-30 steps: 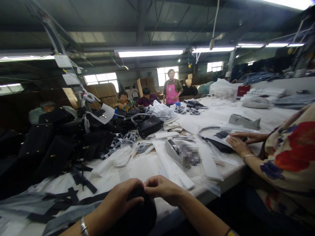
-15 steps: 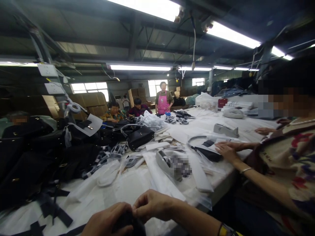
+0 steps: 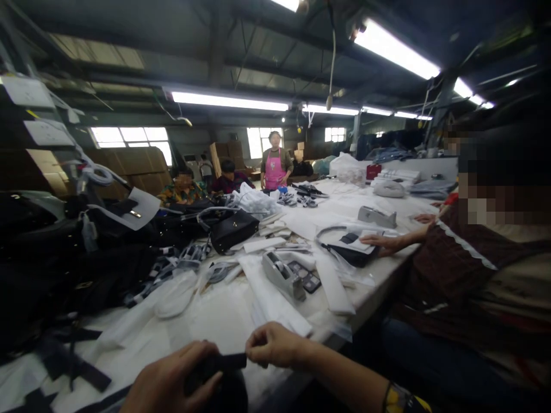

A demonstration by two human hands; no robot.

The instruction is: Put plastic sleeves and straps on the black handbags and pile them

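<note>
At the bottom edge, my left hand (image 3: 176, 376) is wrapped round a dark item whose kind I cannot make out, partly below the picture. A short black strap (image 3: 232, 361) sticks out from it to the right. My right hand (image 3: 275, 346) pinches the free end of this strap between thumb and fingers. Just beyond my hands a long white wrapping sheet (image 3: 275, 304) lies on the pale table. Several black strips (image 3: 88, 367) are scattered to the left of my left hand.
A grey tape dispenser (image 3: 282, 275) stands beyond my right hand. Black handbags (image 3: 235, 229) and dark pieces are heaped at left. On the right, a co-worker's hand (image 3: 379, 242) rests on a partly wrapped bag (image 3: 350, 252). A person in a pink apron (image 3: 274, 169) stands behind the table.
My right hand has drawn away from my left, and a length of black strap now shows between them. The view has swung right. The co-worker has leaned back, with one hand left on the bag.
</note>
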